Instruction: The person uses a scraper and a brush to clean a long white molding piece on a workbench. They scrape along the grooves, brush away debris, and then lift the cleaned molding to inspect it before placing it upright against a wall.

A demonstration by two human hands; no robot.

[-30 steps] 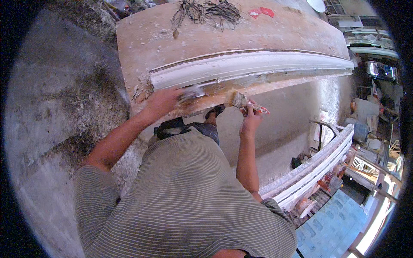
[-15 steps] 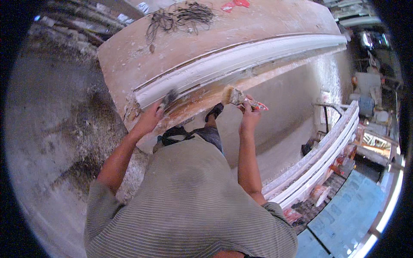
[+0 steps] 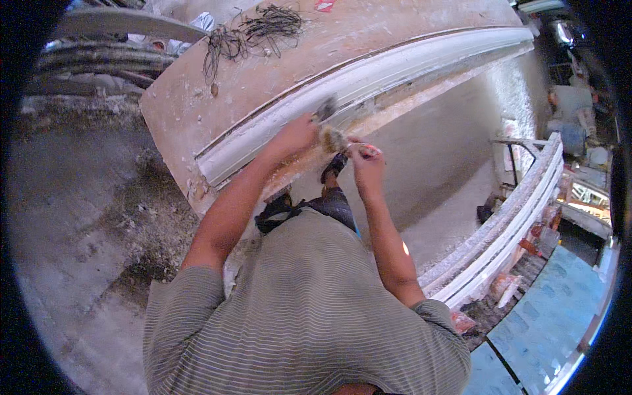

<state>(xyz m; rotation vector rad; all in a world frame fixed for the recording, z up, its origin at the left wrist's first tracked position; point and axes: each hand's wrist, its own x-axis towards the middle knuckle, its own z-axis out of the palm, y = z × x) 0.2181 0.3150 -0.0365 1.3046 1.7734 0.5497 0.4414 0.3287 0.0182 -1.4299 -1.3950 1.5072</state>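
A long white plaster moulding lies along the front of a worn tan tabletop. My left hand is closed around a small dark grey hand tool, whose end is over the moulding's near edge. Motion blurs it, so its exact kind is unclear. In my right hand is a paintbrush with pale, clumped bristles, gripped by its red and white handle. The bristles point left, close beside my left hand; I cannot tell if they touch it.
Tangled dark cord lies at the table's far left, with a red scrap nearby. White mouldings rest on a rack at right, beside blue panels. Pale debris litters the floor at left.
My left hand has moved right along the moulding with its tool. My right hand has shifted slightly left with the paintbrush, bringing both hands close together. The view has also shifted.
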